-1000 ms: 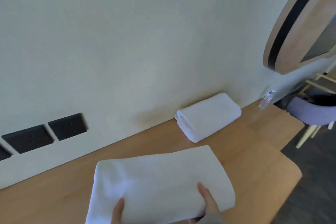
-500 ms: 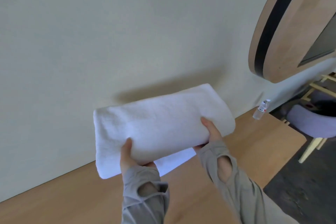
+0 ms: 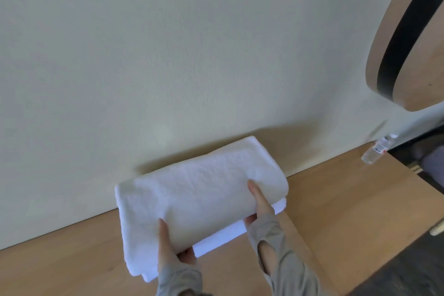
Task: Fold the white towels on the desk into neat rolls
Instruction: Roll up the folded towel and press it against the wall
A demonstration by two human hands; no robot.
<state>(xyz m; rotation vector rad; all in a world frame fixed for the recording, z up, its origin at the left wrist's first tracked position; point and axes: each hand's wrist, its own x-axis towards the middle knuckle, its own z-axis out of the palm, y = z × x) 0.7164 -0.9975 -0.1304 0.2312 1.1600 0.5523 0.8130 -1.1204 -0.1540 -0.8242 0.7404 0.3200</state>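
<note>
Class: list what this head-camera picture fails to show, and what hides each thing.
Head view:
- Fingers of left hand and right hand: hidden under the towel.
- White layer beneath: separate towel or loose flap, cannot tell.
- Bottle label: too small.
- Round wooden frame: cut off by right edge.

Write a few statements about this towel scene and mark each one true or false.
1. The left hand and the right hand both grip the white towel. True.
2. The towel is spread out in a single flat layer. False: it is folded into a thick bundle.
3. A clear bottle is on the desk, to the right of the towel. True.
4. The bottle touches the towel. False: bare desk lies between them.
</note>
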